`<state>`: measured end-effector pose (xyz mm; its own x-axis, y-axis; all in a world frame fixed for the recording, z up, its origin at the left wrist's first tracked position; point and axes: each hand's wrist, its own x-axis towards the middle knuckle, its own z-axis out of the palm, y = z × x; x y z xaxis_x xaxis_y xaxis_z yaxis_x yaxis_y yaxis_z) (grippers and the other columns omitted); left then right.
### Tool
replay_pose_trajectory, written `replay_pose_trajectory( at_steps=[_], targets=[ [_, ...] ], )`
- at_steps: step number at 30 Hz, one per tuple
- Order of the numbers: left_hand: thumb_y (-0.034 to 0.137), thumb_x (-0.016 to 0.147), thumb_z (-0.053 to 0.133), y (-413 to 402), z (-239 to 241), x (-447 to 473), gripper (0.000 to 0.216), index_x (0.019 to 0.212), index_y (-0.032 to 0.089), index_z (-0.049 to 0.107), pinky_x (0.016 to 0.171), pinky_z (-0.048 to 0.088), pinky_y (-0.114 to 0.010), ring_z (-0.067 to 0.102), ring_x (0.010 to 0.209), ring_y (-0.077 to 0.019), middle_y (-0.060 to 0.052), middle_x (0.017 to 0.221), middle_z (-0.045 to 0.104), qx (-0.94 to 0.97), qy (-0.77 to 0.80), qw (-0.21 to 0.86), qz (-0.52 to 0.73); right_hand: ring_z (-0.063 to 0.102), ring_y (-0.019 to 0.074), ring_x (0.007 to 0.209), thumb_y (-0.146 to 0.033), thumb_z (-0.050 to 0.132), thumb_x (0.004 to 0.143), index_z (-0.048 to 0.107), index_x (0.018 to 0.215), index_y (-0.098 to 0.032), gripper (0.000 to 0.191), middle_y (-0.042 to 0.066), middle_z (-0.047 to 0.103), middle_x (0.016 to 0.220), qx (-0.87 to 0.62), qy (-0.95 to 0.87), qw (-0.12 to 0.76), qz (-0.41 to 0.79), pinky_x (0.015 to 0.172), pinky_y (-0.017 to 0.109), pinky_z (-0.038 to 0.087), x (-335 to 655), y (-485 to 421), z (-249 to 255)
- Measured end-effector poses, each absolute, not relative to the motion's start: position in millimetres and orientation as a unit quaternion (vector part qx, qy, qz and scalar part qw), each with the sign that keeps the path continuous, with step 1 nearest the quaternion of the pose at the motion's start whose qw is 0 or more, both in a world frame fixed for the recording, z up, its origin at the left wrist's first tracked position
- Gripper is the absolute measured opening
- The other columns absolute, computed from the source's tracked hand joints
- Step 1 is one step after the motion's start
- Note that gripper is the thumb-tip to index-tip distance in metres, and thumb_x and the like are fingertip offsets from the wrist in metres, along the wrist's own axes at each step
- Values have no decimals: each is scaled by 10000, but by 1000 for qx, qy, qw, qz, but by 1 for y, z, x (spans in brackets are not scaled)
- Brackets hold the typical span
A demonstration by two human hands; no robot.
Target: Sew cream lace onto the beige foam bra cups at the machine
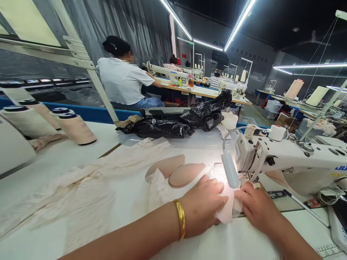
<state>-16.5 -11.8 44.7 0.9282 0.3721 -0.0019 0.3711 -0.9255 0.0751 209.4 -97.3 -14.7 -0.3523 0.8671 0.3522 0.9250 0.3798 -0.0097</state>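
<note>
My left hand (204, 204), with a gold bangle on the wrist and a ring, lies knuckles-up on a pale pink fabric piece (227, 212), fingers curled down onto it. My right hand (257, 207) presses the same piece from the right, just in front of the needle area of the white sewing machine (287, 159). A small grey lamp (230, 168) on a gooseneck lights the spot. Two beige padded cups (176, 171) lie just beyond my left hand.
A pile of cream lace pieces (81, 187) covers the white table (135, 144) at left. Thread cones (76, 128) stand at far left. Black plastic bags (184, 121) lie at the table's far edge. Another person in a white shirt (121, 79) sits beyond at another machine.
</note>
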Motion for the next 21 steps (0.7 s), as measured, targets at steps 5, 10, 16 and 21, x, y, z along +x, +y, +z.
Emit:
replay_pose_trajectory(
  at_steps=[5,10,16,21],
  targets=[
    [128,738,680,-6,30,-8,156,665,178,551,755,392,-409,611,807,-261,-47,860,655,988,143,12,48,591,237,880,-11,445,863,594,1012,-217,294,68,687,1096,-524,-816,215,-118,780,372,423,208,-98,-11],
    [60,673,693,5,12,-8,208,802,195,602,837,356,-422,623,847,-252,-29,912,675,985,131,-22,108,603,252,1054,34,449,819,584,1167,-236,461,44,712,1113,-512,-833,199,-55,768,340,410,204,-97,-13],
    [-43,677,586,10,7,-8,234,693,184,535,866,321,-415,609,784,-203,35,765,652,989,79,-9,127,584,290,1177,29,448,832,614,1201,-247,490,31,684,1303,-576,-802,157,-21,851,398,469,209,-91,-21],
    [-62,600,582,12,9,-5,244,630,169,508,927,325,-420,639,809,-203,38,744,645,986,85,-12,142,566,310,1249,-19,459,875,589,1368,-251,560,40,657,1392,-604,-787,125,-18,967,482,489,209,-89,-21]
  ],
)
